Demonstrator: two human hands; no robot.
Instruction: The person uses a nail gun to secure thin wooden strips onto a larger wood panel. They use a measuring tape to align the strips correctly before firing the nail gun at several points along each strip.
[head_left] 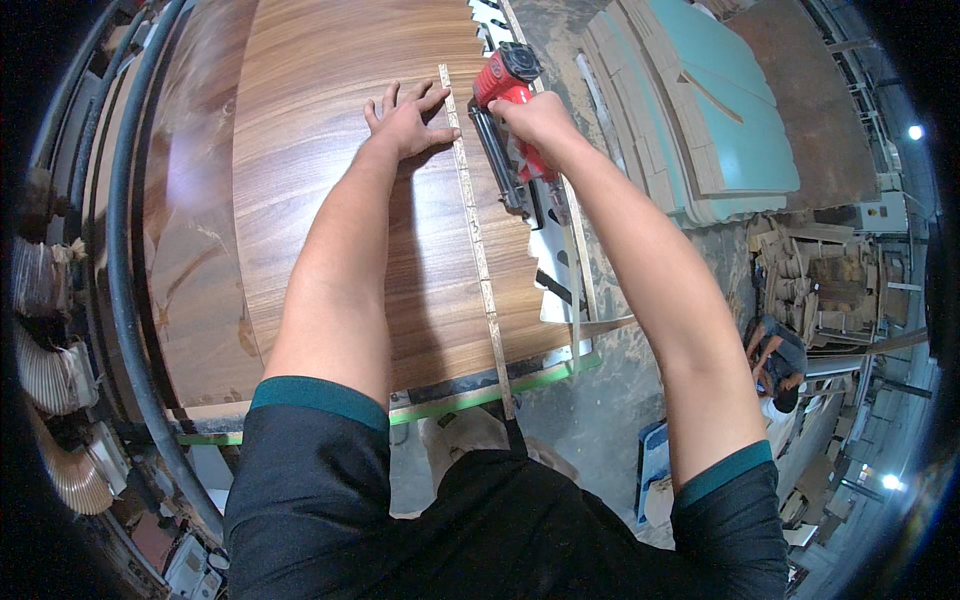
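My left hand (405, 125) lies with fingers spread on a wood-grain panel (310, 190). Its thumb and a fingertip touch a long, narrow particleboard strip (470, 205), which runs lengthwise over the panel and sticks out past the near edge. Wrapped around the handle of a red and black nail gun (497, 78) is my right hand (540, 125). The gun sits just right of the strip, by the panel's right side; its nose contact is hard to make out. Below it shows a white sheet with black markings (550, 255).
Pale green boards (720, 90) are stacked at the far right, beside a brown sheet (810, 100). Along the left runs a grey pipe (125, 250). Ribbed hoses (65, 380) hang beyond it. Another person (780, 350) is low down at the right, near piled wood scraps (825, 275).
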